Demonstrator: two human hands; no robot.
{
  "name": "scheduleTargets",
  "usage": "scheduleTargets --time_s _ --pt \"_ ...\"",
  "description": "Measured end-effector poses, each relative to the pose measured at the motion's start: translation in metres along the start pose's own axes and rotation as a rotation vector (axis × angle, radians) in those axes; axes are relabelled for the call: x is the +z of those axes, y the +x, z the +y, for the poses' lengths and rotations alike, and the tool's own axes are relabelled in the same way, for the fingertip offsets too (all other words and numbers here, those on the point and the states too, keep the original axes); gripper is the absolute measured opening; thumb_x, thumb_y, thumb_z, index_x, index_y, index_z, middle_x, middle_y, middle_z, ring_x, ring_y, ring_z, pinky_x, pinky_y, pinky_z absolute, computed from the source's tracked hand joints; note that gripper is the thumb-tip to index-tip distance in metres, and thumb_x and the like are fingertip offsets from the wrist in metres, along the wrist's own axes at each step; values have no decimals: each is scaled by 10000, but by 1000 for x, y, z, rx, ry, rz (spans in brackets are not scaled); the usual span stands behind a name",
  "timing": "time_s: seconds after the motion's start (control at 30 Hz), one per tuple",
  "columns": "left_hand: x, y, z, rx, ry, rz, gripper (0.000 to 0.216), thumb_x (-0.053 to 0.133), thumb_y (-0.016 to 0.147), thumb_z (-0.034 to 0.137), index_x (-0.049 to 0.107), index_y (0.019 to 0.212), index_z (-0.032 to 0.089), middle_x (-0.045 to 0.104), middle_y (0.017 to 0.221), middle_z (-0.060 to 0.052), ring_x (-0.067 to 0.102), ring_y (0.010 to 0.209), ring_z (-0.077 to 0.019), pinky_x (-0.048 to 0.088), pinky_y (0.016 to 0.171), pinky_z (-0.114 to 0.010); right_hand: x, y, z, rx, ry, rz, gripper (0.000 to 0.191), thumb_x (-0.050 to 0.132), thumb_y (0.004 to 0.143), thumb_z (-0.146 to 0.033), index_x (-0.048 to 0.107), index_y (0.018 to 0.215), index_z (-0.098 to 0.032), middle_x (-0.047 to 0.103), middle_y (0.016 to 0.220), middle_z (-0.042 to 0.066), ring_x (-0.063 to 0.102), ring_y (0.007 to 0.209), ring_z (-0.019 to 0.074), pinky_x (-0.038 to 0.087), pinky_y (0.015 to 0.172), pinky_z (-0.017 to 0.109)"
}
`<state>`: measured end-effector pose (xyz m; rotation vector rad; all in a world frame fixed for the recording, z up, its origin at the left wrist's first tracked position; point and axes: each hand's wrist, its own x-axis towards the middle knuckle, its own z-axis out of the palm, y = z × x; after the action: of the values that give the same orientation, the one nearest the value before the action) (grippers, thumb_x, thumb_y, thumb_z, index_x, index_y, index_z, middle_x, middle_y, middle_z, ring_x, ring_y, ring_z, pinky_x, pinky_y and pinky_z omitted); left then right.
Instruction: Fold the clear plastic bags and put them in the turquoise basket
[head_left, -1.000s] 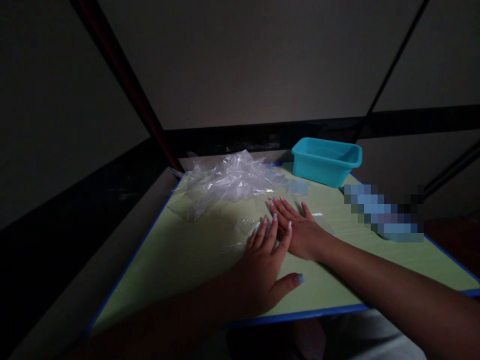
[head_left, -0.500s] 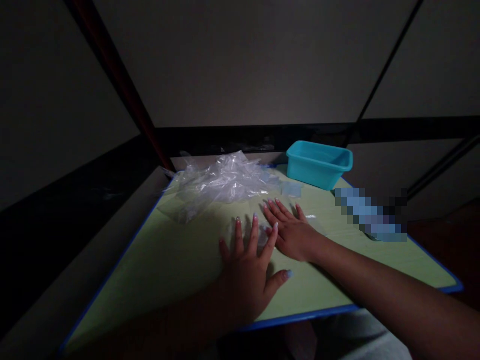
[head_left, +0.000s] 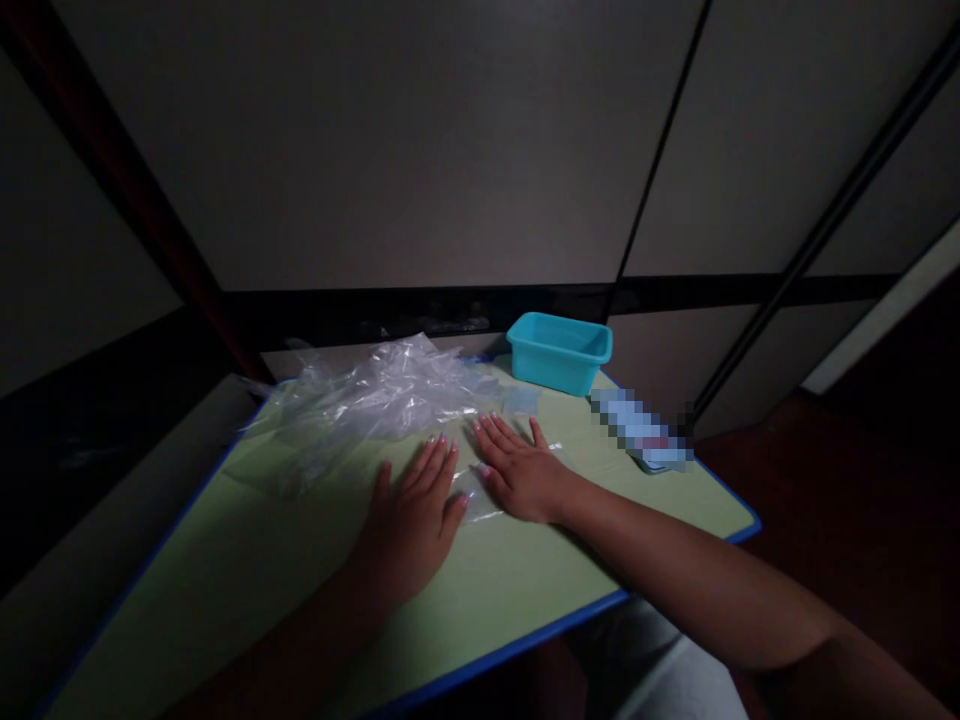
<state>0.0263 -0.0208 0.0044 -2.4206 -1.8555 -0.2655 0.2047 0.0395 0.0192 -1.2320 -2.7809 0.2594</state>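
Note:
My right hand (head_left: 525, 475) lies flat with its fingers stretched out, pressing on a small clear plastic bag (head_left: 476, 500). Part of the bag shows to the left of the palm and its far end past the little finger; the rest is hidden beneath. Beside the bag's left end is my left hand (head_left: 415, 515), palm down and open, its thumb near the edge of the plastic. Just beyond both hands spreads a loose heap of crumpled clear plastic bags (head_left: 397, 385).
A turquoise plastic basin (head_left: 559, 362) stands at the table's far right corner. Nearer on the right lies a blurred-out light blue object (head_left: 641, 430). A flat pale bluish piece of plastic (head_left: 519, 400) sits by the heap. The green table (head_left: 480, 610) has a blue edge; dark panels rise behind.
My left hand has moved left, away from the right hand, and its fingers are closer together. The right hand stays flat on the bag. The view has swung to the right.

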Motion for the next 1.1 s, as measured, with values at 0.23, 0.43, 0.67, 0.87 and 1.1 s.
scheduleTargets --time_s 0.23,0.43,0.67,0.87,1.1 --pt "9 2 -3 6 5 -90 580 273 904 383 285 1399 79 244 1464 -147 235 1355 -251 234 1030 -546 -3 -7 -7 -103 59 -50 613 172 935 -465 14 1455 -180 21 1517 68 1 1390 191 -44 1056 573" --pt "6 2 -2 -14 19 -118 604 277 898 419 259 1414 106 208 1477 -143 191 1368 -250 225 1033 -534 -7 -29 10 24 37 -68 652 167 914 -550 33 1456 -213 25 1515 73 25 1390 212 -34 1057 570" --pt "11 3 -3 -39 -2 -89 639 272 893 477 246 1422 119 171 1485 -147 141 1378 -269 194 1033 -559 -9 -54 36 217 -31 -36 654 156 916 -549 38 1455 -199 32 1511 85 25 1388 218 29 1069 550" --pt "13 3 -6 -98 -10 -102 731 272 869 554 218 1427 83 151 1482 -187 120 1376 -292 152 1050 -556 -9 -55 31 251 -30 5 636 152 911 -561 73 1454 -239 62 1511 52 41 1388 223 29 1072 548" --pt "3 4 -12 -152 -6 27 643 270 888 527 258 1424 171 164 1491 -154 74 1376 -330 91 1018 -632 -2 -55 33 262 -50 49 602 156 918 -540 107 1451 -264 80 1510 36 33 1386 239 47 1057 584"
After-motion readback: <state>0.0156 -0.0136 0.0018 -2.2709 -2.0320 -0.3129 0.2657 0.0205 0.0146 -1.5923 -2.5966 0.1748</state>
